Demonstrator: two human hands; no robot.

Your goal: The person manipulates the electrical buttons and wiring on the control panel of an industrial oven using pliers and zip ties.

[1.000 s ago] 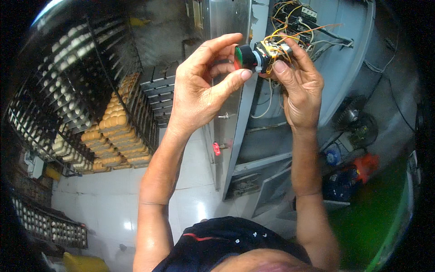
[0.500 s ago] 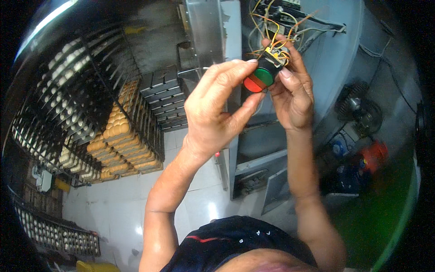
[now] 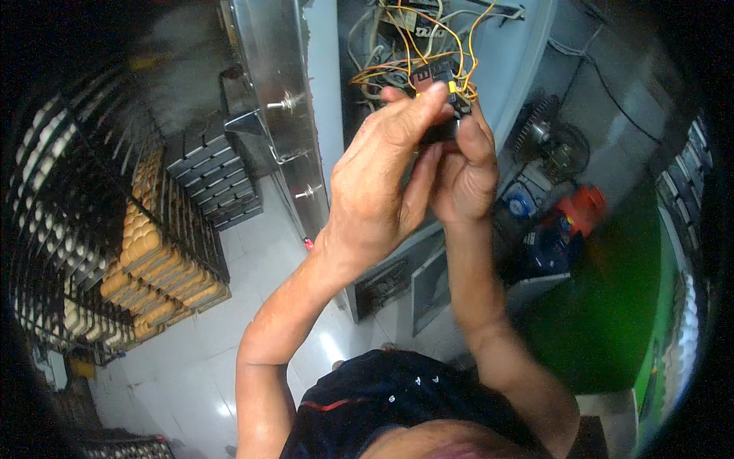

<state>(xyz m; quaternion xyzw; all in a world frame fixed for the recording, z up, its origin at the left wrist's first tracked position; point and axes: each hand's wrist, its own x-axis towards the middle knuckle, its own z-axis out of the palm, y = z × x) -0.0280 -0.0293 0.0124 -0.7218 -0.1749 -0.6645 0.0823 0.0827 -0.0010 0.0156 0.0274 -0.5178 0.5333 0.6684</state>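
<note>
Both hands hold a black push-button switch [image 3: 433, 74] up in front of an open grey cabinet [image 3: 324, 53]. Its back shows now, with a yellow part and screw terminals; its red and green button face is hidden behind the fingers. My left hand [image 3: 375, 172] pinches the switch, the thumb and fingers closed round its left and lower sides. Cupped round the right side, my right hand [image 3: 468, 180] also grips it. Thin orange and yellow wires [image 3: 473, 65] run from the switch back into the cabinet, looping above the hands.
At left, racks carry trays of brown buns [image 3: 141, 237] and white round pieces [image 3: 46, 183]. Stacked dark trays [image 3: 214, 180] stand behind them. A metal panel with bolts [image 3: 279, 103] borders the cabinet. To the right are a gear [image 3: 539, 126], a red object [image 3: 582, 208] and a green surface [image 3: 596, 321].
The switch has turned, so its red and green face no longer shows and its wired back does. My view has swung right; the hands stay on the switch.
</note>
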